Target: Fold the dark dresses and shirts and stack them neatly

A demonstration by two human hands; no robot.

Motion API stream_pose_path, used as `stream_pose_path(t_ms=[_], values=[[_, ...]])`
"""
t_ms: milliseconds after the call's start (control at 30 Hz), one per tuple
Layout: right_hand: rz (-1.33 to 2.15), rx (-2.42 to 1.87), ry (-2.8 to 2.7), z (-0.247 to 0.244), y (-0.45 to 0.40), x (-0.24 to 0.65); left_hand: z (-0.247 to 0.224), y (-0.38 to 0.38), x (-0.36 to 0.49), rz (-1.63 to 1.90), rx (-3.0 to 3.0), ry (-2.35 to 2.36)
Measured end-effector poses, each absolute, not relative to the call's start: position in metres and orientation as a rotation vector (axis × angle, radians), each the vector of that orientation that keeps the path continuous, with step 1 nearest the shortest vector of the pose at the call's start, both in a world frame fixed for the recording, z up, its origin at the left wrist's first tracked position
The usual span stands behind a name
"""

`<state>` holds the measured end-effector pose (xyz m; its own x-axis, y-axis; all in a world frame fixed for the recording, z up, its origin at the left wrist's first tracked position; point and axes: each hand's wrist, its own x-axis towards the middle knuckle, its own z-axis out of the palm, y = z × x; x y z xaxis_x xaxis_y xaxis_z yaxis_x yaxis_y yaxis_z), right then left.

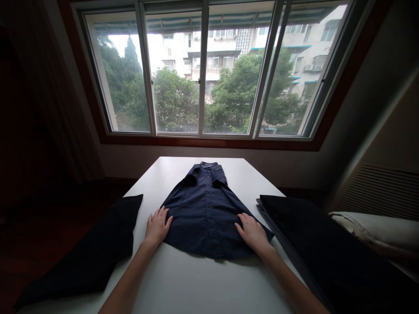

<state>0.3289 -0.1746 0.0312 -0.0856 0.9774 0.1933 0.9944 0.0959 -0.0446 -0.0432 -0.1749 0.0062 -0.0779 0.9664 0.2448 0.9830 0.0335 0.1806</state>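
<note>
so, how come the navy shirt (204,222) is lying that way on the table (183,288)?

collar (208,165) at the table's far end, hem (214,254) toward its near end, front side up. i figure that's for reach: the wide bottom part sits where my arms (135,270) come in over the table.

and your hands?

my left hand (157,226) is at the shirt's edge, left of the table's middle; my right hand (252,234) is on the cloth, right of it. fingers (160,213) loosely spread and slightly bent, thumbs (169,222) out, nothing pinched that i can see. can't tell how hard they press. probably one per side so the cloth doesn't skew.

what about the dark stuff?

one dark cloth (98,248) lies over the table's left edge, a dark pile (327,248) along its right. my guess, that gives the shirt the middle. the window (176,102) is past the table's far end, so creases should show nicely.
</note>
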Motion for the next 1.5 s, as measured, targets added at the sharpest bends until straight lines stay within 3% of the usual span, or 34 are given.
stream_pose_path(t_ms=[433, 833, 1500], values=[[-0.217, -2.081, -2.151, 0.022, -0.171, 0.332, 0.014, -0.175, -0.049, -0.455, -1.919, -2.263], [-0.089, -1.775, -2.237, 0.031, -0.175, 0.325, 0.024, -0.176, -0.062, -0.679, -1.992, -2.374], [-0.106, -1.783, -2.215, 0.028, -0.174, 0.326, 0.041, -0.191, -0.054, -0.478, -2.004, -2.37]])
